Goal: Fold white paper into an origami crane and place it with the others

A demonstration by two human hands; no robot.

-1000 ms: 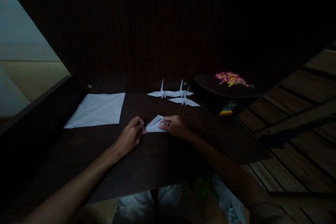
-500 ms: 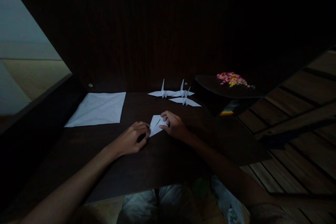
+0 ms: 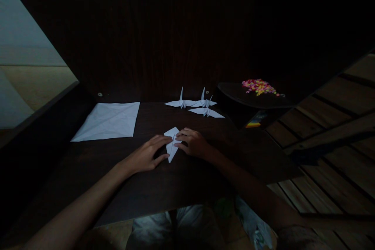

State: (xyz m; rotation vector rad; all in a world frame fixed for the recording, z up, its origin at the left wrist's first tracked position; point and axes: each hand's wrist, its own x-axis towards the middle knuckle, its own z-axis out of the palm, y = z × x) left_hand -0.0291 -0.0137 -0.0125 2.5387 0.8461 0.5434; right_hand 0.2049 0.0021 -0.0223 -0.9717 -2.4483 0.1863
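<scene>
A small kite-shaped piece of folded white paper point(image 3: 171, 149) lies on the dark table, a slit running down its middle. My left hand point(image 3: 150, 152) holds its left side, with the fingers stretched onto the upper face and the thumb at the lower left edge. From the right, my right hand point(image 3: 191, 142) grips the other side, its fingertips close to the centre slit. Beyond my hands stand three white paper cranes, one at the left point(image 3: 182, 103), one behind at the right point(image 3: 202, 102) and one in front point(image 3: 206, 112).
A creased white paper sheet point(image 3: 107, 121) lies at the left of the table point(image 3: 131, 191). Small colourful pieces point(image 3: 259, 86) are heaped on a raised dark shelf point(image 3: 234, 95) at the right. A dark upright panel point(image 3: 146, 39) closes the back; slatted wood point(image 3: 340, 156) lies at the right.
The folded paper has turned so that its long point faces me, and its kite shape now shows. My left fingers have straightened onto it; my right hand has shifted slightly down.
</scene>
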